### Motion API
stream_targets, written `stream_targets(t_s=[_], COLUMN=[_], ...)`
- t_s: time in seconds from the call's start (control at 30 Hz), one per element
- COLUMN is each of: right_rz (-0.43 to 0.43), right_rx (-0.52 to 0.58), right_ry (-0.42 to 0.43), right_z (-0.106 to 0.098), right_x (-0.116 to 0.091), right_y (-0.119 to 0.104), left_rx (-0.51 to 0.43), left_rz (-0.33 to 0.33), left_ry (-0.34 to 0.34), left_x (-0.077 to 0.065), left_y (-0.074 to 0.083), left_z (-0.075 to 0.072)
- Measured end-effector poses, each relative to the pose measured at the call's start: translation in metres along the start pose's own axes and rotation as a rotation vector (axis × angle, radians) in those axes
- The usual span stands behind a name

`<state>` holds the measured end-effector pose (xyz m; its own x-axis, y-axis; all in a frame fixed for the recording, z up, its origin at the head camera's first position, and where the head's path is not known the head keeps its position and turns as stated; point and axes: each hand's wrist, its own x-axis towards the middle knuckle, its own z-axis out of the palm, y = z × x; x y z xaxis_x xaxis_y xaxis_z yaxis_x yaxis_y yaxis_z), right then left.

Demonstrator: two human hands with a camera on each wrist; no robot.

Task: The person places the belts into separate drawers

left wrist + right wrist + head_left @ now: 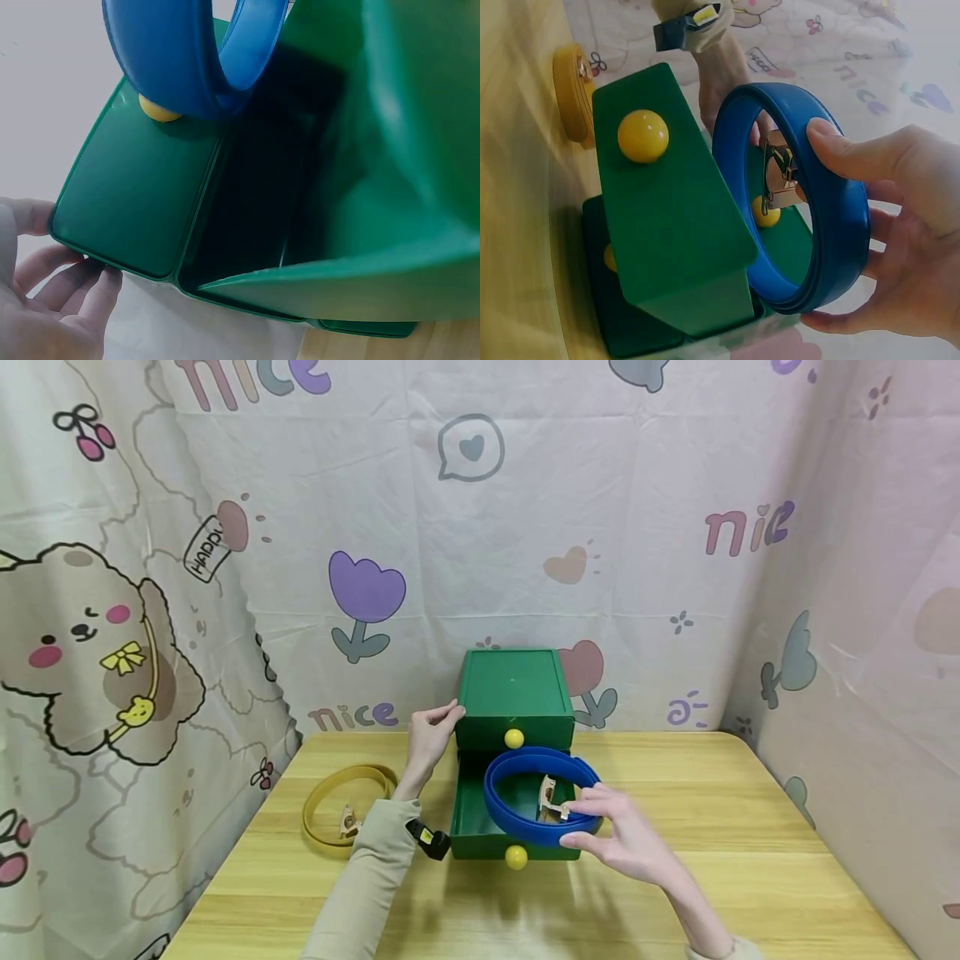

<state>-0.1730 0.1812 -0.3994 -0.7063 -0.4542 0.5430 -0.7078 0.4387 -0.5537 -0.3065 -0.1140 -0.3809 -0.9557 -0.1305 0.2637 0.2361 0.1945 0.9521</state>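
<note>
A rolled-up blue belt (538, 835) with a gold-coloured buckle (549, 795) is pinched by my right hand (618, 837) above the pulled-out lower drawer (476, 847). In the right wrist view the thumb lies on the blue belt (847, 225) near its buckle, with the other fingers behind it. My left hand (429, 742) holds the upper left corner of a green drawer box (513, 683). The left wrist view shows thumb and fingers on either side of that corner. The upper drawer, with its yellow knob (513, 738), is closed.
A rolled yellow belt (318, 785) with a gold-coloured buckle lies on the wooden table (675, 893), left of the drawer box. Another yellow knob (610, 259) shows beneath the pulled-out drawer. A printed curtain (480, 527) hangs behind the table and at both sides.
</note>
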Motion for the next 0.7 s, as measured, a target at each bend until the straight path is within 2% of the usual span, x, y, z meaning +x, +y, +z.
stream_targets(t_s=[0.37,0.7], right_rz=[-0.004,0.056], right_rx=[-0.009,-0.002], right_ry=[-0.086,-0.132], right_z=[0.015,0.025], right_x=[0.013,0.024], right_y=[-0.002,0.005], left_rx=[0.004,-0.001], left_rz=[-0.003,0.000], left_ry=[0.012,0.010], left_x=[-0.001,-0.001], left_y=[0.002,0.002], left_z=[0.000,0.000])
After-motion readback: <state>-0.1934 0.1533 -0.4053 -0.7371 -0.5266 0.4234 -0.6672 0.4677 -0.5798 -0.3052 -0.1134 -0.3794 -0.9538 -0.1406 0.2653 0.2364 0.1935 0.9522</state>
